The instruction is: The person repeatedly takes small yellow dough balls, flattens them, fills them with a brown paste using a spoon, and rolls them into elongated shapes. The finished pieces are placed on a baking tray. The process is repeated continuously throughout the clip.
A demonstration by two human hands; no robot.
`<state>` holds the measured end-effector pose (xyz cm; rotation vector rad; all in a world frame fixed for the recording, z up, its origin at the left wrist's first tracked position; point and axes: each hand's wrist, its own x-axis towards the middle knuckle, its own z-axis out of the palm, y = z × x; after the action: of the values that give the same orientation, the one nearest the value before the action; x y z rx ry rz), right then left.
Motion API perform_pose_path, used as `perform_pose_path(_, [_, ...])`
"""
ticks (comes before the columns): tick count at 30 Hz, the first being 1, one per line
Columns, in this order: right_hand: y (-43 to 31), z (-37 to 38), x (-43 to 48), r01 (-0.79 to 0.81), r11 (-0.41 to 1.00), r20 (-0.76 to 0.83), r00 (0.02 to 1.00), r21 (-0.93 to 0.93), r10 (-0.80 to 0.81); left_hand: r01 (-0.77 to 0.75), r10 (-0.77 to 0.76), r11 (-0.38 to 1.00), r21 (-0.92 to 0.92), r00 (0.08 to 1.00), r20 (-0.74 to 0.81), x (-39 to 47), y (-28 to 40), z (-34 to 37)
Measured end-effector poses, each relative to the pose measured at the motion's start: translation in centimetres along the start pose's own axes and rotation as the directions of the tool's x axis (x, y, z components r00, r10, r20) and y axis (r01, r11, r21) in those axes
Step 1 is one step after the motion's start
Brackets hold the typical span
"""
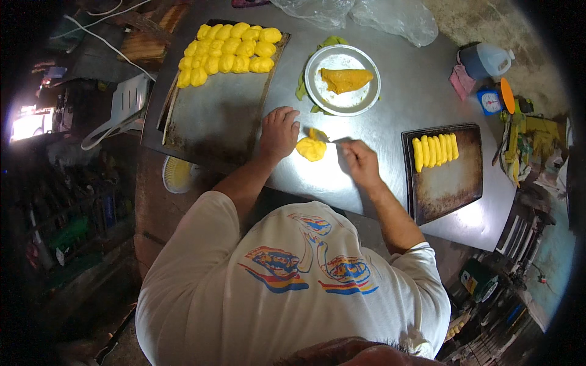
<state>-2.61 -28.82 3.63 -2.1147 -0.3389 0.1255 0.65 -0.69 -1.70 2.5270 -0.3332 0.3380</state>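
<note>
A flattened piece of yellow dough (311, 149) lies on the metal table in front of me. An orange-brown dab of filling (316, 134) sits at its far edge. In my right hand (362, 161) is a small utensil (335, 140), its tip at the filling; my fingers hide most of its handle. My left hand (280, 131) is just left of the dough, palm down with fingers bent, holding nothing that I can see. Beyond the dough, a round metal pan (342, 108) holds a large lump of orange-brown filling (345, 80).
At left, a baking tray (215, 119) bears rows of yellow dough balls (231, 45). A dark tray (451, 187) with several dough sticks (435, 150) is at right. Plastic bags (393, 18), a jug (486, 59) and a blue scale (490, 100) are farther back.
</note>
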Motion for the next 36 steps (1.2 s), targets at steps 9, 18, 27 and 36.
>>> perform_pose_path(9, [-0.6, 4.7, -4.4, 0.038, 0.958, -0.016, 0.999, -0.286, -0.045, 0.03, -0.032, 0.999, 0.029, 0.997, 0.066, 0.1, -0.1, 0.5])
perform_pose_path(18, [-3.2, -2.9, 1.4, -0.207, 0.958, -0.11, 0.976, -0.198, 0.189, -0.054, 0.061, 0.992, -0.118, 0.997, 0.051, -1.1, -1.4, 0.5])
perform_pose_path(27, [-1.7, -0.8, 6.0, -0.102, 0.908, -0.249, 0.968, -0.407, -0.003, -0.103, 0.132, 0.987, -0.121, 0.954, 0.27, -1.0, 2.0, -0.3])
perform_pose_path(36, [-1.2, 5.2, 1.9, 0.197, 0.937, 0.074, 0.98, -0.289, -0.183, -0.024, 0.185, 0.946, -0.324, 0.86, 0.476, -0.2, 1.6, -0.9])
